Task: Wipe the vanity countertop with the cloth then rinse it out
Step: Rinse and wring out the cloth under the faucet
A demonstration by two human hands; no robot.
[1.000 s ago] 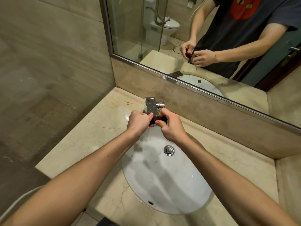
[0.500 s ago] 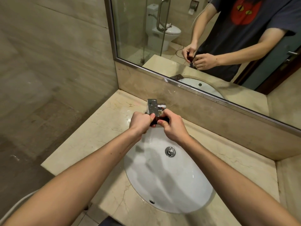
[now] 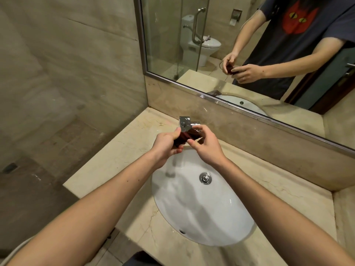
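Both hands, left hand (image 3: 166, 145) and right hand (image 3: 206, 145), grip a dark red cloth (image 3: 186, 136) above the basin's (image 3: 211, 217) back rim, under the chrome tap (image 3: 184, 123).

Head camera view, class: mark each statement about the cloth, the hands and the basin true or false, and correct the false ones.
1. Both hands hold the dark red cloth. True.
2. The cloth lies flat on the countertop. False: it is held bunched above the basin's back edge.
3. The white basin has a chrome drain stopper. True.
4. The left hand is turning the chrome faucet. False: it grips the cloth.
5. The right hand rests in the basin. False: it holds the cloth.
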